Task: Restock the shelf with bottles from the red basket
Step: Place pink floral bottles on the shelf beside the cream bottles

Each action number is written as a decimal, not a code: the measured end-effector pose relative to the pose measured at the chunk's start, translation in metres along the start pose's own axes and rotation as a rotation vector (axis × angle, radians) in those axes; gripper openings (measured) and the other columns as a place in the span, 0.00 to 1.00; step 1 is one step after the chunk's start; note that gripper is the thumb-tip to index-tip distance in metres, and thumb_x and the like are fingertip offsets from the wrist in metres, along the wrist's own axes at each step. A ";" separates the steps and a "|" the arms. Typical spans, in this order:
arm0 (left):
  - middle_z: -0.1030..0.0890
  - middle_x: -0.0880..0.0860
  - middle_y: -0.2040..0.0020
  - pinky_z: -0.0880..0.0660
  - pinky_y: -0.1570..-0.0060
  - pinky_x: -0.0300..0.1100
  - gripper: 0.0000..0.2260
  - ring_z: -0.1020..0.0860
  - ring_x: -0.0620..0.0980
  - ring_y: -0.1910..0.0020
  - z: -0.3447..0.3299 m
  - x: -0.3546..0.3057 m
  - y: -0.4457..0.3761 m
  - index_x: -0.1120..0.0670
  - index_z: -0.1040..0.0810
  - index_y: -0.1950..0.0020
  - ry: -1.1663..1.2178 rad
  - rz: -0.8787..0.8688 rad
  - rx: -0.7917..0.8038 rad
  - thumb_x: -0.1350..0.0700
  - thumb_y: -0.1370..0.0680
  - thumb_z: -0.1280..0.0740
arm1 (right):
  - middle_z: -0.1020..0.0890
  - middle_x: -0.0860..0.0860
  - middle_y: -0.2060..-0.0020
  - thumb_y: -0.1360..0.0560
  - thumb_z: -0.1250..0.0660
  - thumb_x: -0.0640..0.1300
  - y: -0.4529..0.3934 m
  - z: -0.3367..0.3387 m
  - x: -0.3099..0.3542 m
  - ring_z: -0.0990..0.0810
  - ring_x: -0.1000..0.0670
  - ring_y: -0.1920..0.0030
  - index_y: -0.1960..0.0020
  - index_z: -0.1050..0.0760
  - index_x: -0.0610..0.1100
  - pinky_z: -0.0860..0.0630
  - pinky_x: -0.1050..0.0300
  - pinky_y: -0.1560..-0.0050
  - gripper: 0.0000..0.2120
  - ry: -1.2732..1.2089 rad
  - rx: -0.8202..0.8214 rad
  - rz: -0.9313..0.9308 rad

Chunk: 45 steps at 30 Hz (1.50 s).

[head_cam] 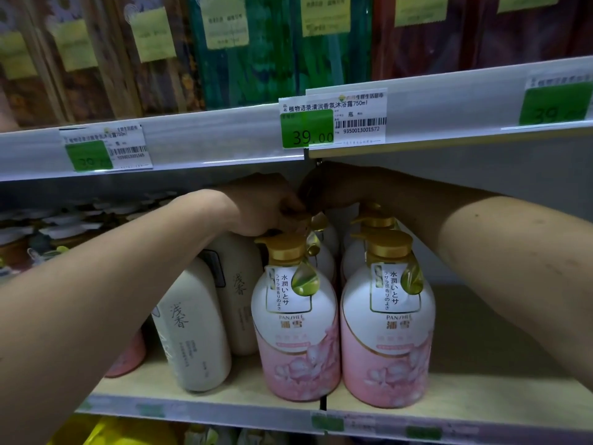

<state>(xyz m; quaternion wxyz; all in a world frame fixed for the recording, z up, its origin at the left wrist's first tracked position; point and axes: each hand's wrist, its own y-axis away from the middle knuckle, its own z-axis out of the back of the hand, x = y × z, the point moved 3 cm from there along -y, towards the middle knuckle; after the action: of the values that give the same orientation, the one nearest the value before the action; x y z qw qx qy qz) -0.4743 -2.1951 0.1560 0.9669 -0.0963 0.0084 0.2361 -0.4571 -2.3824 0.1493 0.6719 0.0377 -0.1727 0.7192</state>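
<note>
A: Setting?
B: Shop shelving, dim light. Wooden shelf (481, 393) w/ clear price rail along its front edge; upper shelf rail (208, 139) carries green price tags (307, 129), one reads 39.00. Tall boxed goods (250, 49) stand on the tier above.

A: Stock on the shelf?
B: Two rows of pink-and-white pump bottles, gold caps. Front left bottle (296, 319) and front right bottle (386, 319) stand upright, just beside each other, near the front edge. More of the same behind each. Left of them, cream bottles (192, 322), leaning. A pink bottle (128, 354) is partly hidden behind the left forearm.

A: Hands?
B: Both reach deep under the upper shelf. Left hand (263, 207): grip curled, fingers closed on the gold pump top of a bottle in the second row of the left file. Right hand (324, 191): in shadow, over the rear bottles of the right file; its grip's state — cannot tell.

A: Right of the rows?
B: Bare shelf board.

A: Below?
B: Yellow packaging (106, 431) on the lower tier, blurred.
</note>
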 end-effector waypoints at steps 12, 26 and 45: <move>0.18 0.47 0.36 0.28 0.38 0.43 0.17 0.22 0.51 0.39 0.009 -0.024 0.042 0.44 0.19 0.35 -0.037 0.148 -0.155 0.40 0.16 0.42 | 0.23 0.49 0.34 0.24 0.27 0.57 0.033 0.016 0.011 0.23 0.50 0.40 0.30 0.26 0.52 0.26 0.55 0.41 0.25 -0.048 -0.134 -0.072; 0.26 0.46 0.30 0.27 0.32 0.45 0.41 0.26 0.44 0.31 -0.196 -0.051 0.158 0.48 0.38 0.25 0.731 0.482 -0.461 0.34 0.32 0.27 | 0.19 0.62 0.39 0.48 0.20 0.76 0.284 -0.140 -0.020 0.21 0.64 0.39 0.39 0.31 0.58 0.23 0.55 0.35 0.45 -0.731 -0.289 -0.395; 0.21 0.60 0.33 0.30 0.51 0.49 0.34 0.23 0.66 0.36 -0.199 -0.059 0.161 0.59 0.35 0.29 0.433 0.605 -0.290 0.35 0.22 0.34 | 0.20 0.50 0.33 0.22 0.35 0.67 0.315 -0.138 0.005 0.23 0.47 0.32 0.32 0.25 0.47 0.26 0.53 0.36 0.29 -0.463 -0.219 -0.459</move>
<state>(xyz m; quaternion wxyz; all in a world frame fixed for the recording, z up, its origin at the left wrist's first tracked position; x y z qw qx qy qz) -0.5944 -2.1202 -0.0651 0.8060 -0.2727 0.2065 0.4830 -0.7412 -2.3484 -0.0407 0.7593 0.1652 -0.3838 0.4989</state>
